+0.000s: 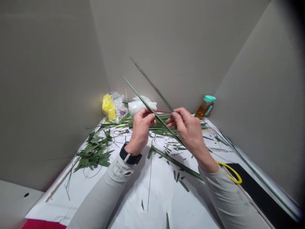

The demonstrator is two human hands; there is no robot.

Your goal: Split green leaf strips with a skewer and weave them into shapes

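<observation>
My left hand (141, 129) and my right hand (187, 128) are raised above a white-covered table (157, 190), both pinching long green leaf strips (143, 98). One strip runs from up left down between my hands; a second thin strip rises blurred from my right fingers toward the upper left. A black watch (130, 156) sits on my left wrist. Both sleeves are light grey.
A pile of cut green leaf bits (94, 154) lies at the left. A bundle of long leaves (143, 122) lies at the back. A yellow and clear plastic bag (113, 106), a white bag (139, 105), a teal-capped bottle (205, 106). A yellow loop (232, 173) on a black surface at right. Grey walls enclose the table.
</observation>
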